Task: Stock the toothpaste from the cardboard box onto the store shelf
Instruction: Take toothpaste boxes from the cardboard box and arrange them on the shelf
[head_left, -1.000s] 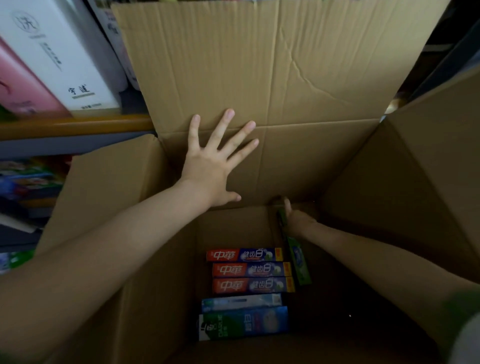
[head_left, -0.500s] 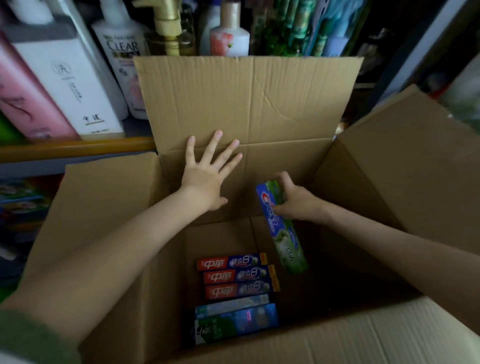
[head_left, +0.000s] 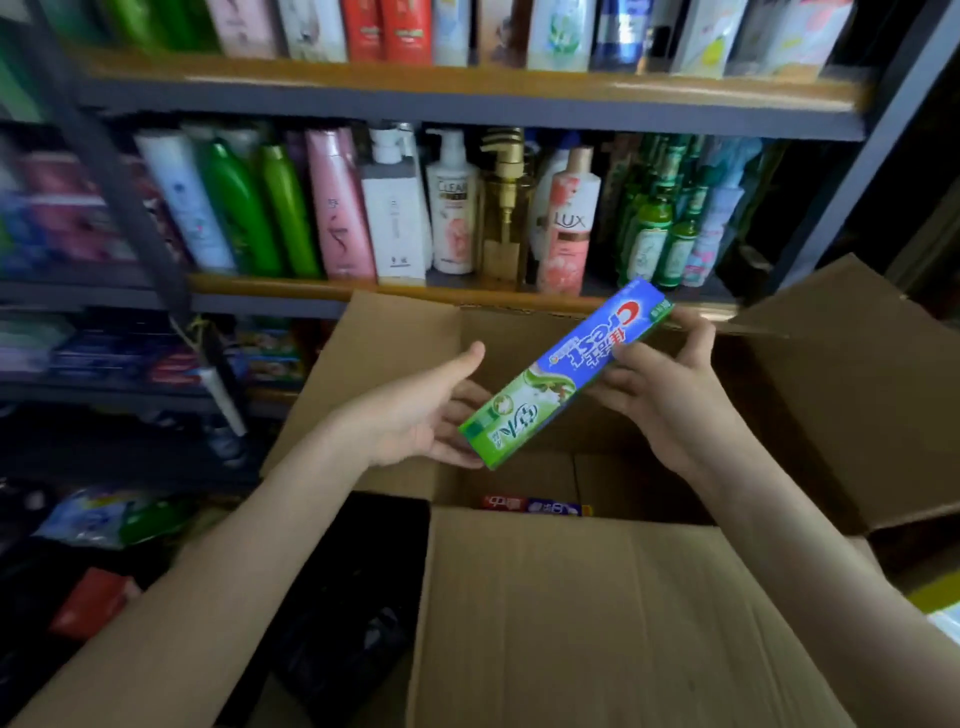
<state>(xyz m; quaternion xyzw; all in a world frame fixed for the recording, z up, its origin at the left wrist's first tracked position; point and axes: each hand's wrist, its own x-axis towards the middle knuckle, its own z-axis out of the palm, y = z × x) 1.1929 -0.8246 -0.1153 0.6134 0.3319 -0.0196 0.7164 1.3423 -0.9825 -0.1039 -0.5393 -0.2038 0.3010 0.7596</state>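
- Above the open cardboard box (head_left: 571, 597), toward its far edge, the right hand (head_left: 670, 410) grips the toothpaste carton (head_left: 566, 369) near its blue upper end, fingers across the printed face and thumb behind.
- The left hand (head_left: 415, 410) lies palm-up with relaxed fingers by the carton's green lower end; whether it touches cannot be told.
- The carton is tilted, its blue end high toward the box's far-right corner and its green end low over the middle.
- It looks light and stiff lengthwise, though thin card walls would probably dent under a hard pinch, and the glossy print may slip.
- The best hold is likely across the narrow sides near the middle, or one hand at each end.
- More toothpaste cartons (head_left: 535, 505) lie on the box floor.
- Beyond the box, the store shelf (head_left: 270, 286) carries bottles (head_left: 452, 208); a lower tier at left holds blurred flat cartons (head_left: 130, 358).
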